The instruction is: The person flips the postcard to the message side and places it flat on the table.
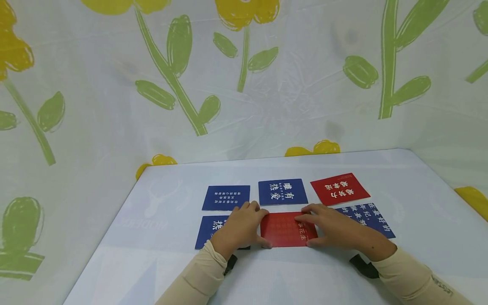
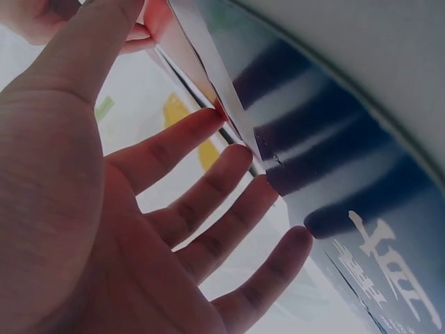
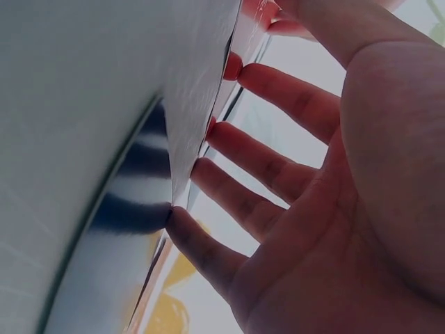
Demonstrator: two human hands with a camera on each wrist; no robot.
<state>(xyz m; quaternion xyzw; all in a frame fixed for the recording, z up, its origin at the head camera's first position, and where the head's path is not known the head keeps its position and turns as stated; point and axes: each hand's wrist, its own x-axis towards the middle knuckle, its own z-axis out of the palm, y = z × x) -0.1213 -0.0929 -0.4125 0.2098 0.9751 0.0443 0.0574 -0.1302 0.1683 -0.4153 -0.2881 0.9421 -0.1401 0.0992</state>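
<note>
A red card with pale Chinese characters along its right edge [image 1: 280, 231] lies in the middle of the near row of cards on the tabletop [image 1: 289, 277], between the person's two hands. The left hand [image 1: 244, 224] is at its left edge, thumb by the near corner and index finger by the far one; the left wrist view shows the fingers extended and spread apart. The right hand [image 1: 335, 226] is at the right edge, a finger over the card's face and the thumb at the near corner, its fingers likewise straight and apart in the right wrist view. Just left, a blue card [image 1: 206, 233] is partly covered by the left hand; to the right, a tilted blue card with large white characters [image 1: 375, 220] is partly hidden by the right hand. Behind are a blue card with small lettering [image 1: 226, 198], a blue card with bold lettering [image 1: 283, 199] and an angled red card with white characters [image 1: 328, 192]. Beige sleeves [image 1: 198, 275] cover both forearms. A white cloth with yellow flowers and green stems [image 1: 289, 114] hangs behind the tabletop.
</note>
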